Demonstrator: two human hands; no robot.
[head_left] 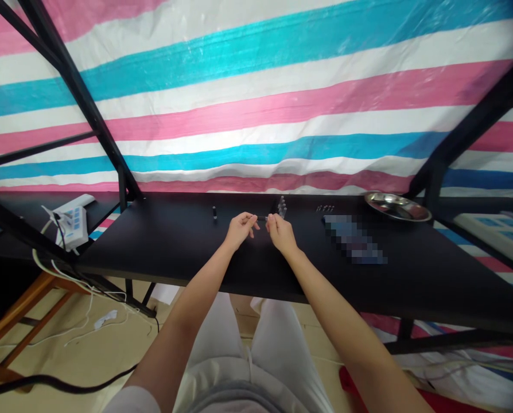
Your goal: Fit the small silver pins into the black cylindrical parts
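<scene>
In the head view, we see a slim dark rod (261, 218) at the centre of the frame, bridging the gap between the hands. The left hand (241, 228) pinches one end, its other fingers loose; the right hand (280, 230), fingers curled, grips the other, presumably for steadiness. Small clear pieces (282, 205) stand just beyond, probably for easy reach.
</scene>
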